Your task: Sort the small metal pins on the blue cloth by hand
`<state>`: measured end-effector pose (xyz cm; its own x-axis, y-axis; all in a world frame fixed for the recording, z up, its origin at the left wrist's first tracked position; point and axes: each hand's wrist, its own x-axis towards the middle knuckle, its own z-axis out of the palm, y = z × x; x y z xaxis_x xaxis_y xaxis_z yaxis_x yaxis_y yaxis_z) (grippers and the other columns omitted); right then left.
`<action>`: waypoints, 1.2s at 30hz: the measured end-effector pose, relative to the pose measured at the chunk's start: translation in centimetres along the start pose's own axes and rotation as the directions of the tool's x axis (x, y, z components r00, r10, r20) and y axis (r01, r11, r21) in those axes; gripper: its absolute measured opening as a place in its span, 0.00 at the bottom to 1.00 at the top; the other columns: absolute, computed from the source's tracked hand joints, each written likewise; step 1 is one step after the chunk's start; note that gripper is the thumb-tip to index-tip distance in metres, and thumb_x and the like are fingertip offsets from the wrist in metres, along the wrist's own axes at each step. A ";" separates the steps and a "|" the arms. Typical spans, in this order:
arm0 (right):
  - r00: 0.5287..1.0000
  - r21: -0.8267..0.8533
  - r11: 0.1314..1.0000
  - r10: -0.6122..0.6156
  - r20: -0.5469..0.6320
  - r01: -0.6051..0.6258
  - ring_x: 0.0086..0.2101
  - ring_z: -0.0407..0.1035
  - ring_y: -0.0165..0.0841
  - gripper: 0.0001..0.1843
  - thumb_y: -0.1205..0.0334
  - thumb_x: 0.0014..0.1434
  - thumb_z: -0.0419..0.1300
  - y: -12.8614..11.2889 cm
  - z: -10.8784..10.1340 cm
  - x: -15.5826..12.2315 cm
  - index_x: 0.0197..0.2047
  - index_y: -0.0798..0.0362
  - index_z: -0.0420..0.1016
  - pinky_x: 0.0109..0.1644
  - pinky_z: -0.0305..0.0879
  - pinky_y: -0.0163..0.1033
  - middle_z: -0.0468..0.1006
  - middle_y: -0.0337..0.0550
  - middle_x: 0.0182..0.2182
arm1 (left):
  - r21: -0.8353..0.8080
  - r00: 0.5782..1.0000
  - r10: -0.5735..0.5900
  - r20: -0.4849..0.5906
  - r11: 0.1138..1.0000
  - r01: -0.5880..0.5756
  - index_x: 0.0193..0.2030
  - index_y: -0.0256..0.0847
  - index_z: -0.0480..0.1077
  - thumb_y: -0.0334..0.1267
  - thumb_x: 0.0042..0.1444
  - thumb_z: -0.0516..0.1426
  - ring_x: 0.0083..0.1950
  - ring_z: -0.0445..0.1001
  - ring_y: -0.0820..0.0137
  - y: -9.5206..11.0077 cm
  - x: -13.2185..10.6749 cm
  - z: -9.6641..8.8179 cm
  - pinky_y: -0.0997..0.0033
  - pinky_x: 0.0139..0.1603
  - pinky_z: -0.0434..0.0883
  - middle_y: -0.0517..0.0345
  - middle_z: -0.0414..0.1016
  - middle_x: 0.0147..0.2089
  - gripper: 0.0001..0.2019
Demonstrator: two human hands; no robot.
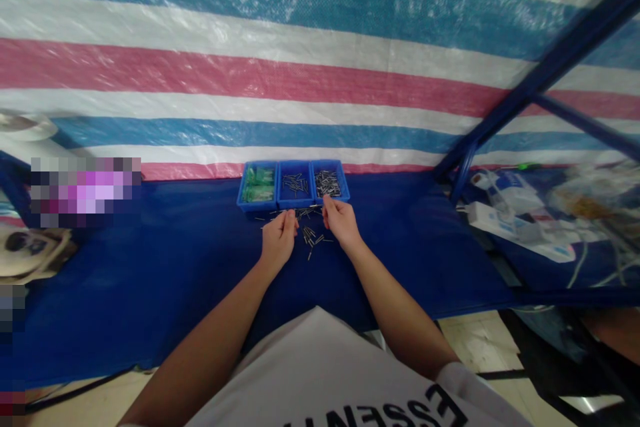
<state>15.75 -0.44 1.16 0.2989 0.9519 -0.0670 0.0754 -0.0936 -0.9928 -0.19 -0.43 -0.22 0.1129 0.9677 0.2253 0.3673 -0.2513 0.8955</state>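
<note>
My left hand [279, 239] is closed in a pinch just in front of the blue bins, thumb uppermost; what its fingers hold, if anything, is too small to name. Across from it, my right hand [342, 221] is also pinched, its fingertips by the front edge of the right bin [345, 188]. A short thin metal piece seems to show near those fingertips, but I cannot make it out. Between and below both hands lie several loose thin metal pins [309, 236]. The right bin holds a heap of silvery metal pins [327, 182].
Dark pins [295, 182] lie in the middle bin [296, 203]; green-tinted packets [260, 180] fill the left bin [257, 207]. A blue cloth [200, 267] covers the table. A blue metal frame [493, 117] and white power strip [520, 230] stand right. A striped sheet [300, 83] hangs behind.
</note>
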 end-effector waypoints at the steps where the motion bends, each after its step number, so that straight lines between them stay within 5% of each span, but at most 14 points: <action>1: 1.000 0.028 1.000 0.000 -0.017 0.001 0.13 0.55 0.25 0.31 0.34 0.56 0.53 0.0 -0.1 0.2 0.19 0.53 0.63 0.18 0.50 0.32 0.60 0.33 0.10 | -0.003 1.000 -0.001 0.003 1.000 0.001 0.25 0.41 0.66 0.50 0.65 0.45 0.24 0.68 0.73 0.0 0.0 0.0 0.73 0.30 0.64 0.62 0.68 0.19 0.22; 7: 0.998 0.091 0.994 -0.057 0.005 0.056 0.17 0.61 0.26 0.27 0.38 0.59 0.51 -0.2 -0.4 0.7 0.43 0.55 0.73 0.20 0.55 0.31 0.71 0.37 0.22 | -0.017 1.000 -0.007 -0.013 1.000 0.007 0.26 0.41 0.67 0.50 0.64 0.45 0.23 0.68 0.73 0.1 0.0 -0.1 0.73 0.29 0.64 0.62 0.68 0.19 0.22; 10: 0.980 -0.179 0.964 -0.195 0.042 0.199 0.22 0.65 0.27 0.19 0.47 0.60 0.54 -0.3 -1.0 0.5 0.37 0.54 0.75 0.26 0.60 0.32 0.73 0.39 0.23 | -0.013 1.000 -0.006 -0.015 1.000 0.005 0.26 0.41 0.67 0.50 0.65 0.45 0.23 0.69 0.73 0.2 0.0 -0.2 0.73 0.30 0.64 0.62 0.68 0.19 0.22; 12: 0.966 -0.433 0.864 -0.238 0.102 0.258 0.25 0.67 0.29 0.13 0.53 0.60 0.56 -0.5 -1.6 0.1 0.33 0.53 0.77 0.31 0.61 0.33 0.76 0.40 0.25 | -0.005 1.000 0.011 -0.007 1.000 -0.011 0.26 0.41 0.66 0.50 0.65 0.45 0.24 0.69 0.73 0.2 0.0 -0.2 0.73 0.30 0.65 0.62 0.68 0.19 0.21; 18: 0.976 -0.774 0.594 -0.131 0.174 0.218 0.28 0.69 0.33 0.13 0.68 0.55 0.57 -1.7 -3.2 -0.4 0.39 0.48 0.80 0.34 0.61 0.36 0.78 0.41 0.27 | -0.004 1.000 0.013 0.005 1.000 -0.013 0.25 0.41 0.66 0.49 0.65 0.45 0.23 0.69 0.74 0.2 0.0 -0.1 0.74 0.30 0.65 0.63 0.67 0.19 0.21; 23: 0.976 -0.837 0.507 -0.037 0.216 0.204 0.33 0.72 0.37 0.13 0.66 0.54 0.59 -1.5 -3.6 -0.3 0.41 0.45 0.80 0.37 0.63 0.38 0.80 0.43 0.32 | 0.009 1.000 0.018 0.019 1.000 -0.018 0.25 0.41 0.66 0.48 0.65 0.45 0.23 0.68 0.74 0.2 -0.1 -0.1 0.74 0.30 0.64 0.63 0.66 0.19 0.21; 36: 0.959 -0.815 0.519 -0.037 0.279 0.258 0.31 0.70 0.35 0.06 0.67 0.55 0.59 -1.1 -3.4 -0.3 0.34 0.50 0.77 0.34 0.58 0.36 0.78 0.44 0.30 | 0.012 1.000 0.016 0.020 1.000 -0.016 0.25 0.41 0.66 0.48 0.64 0.47 0.23 0.68 0.74 0.3 -0.2 -0.1 0.73 0.29 0.64 0.63 0.67 0.19 0.20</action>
<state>18.83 -1.60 2.56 0.0181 0.9983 -0.0551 0.8913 -0.0411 -0.4516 -0.18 -0.67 0.09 0.1368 0.9631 0.2317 0.3767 -0.2669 0.8871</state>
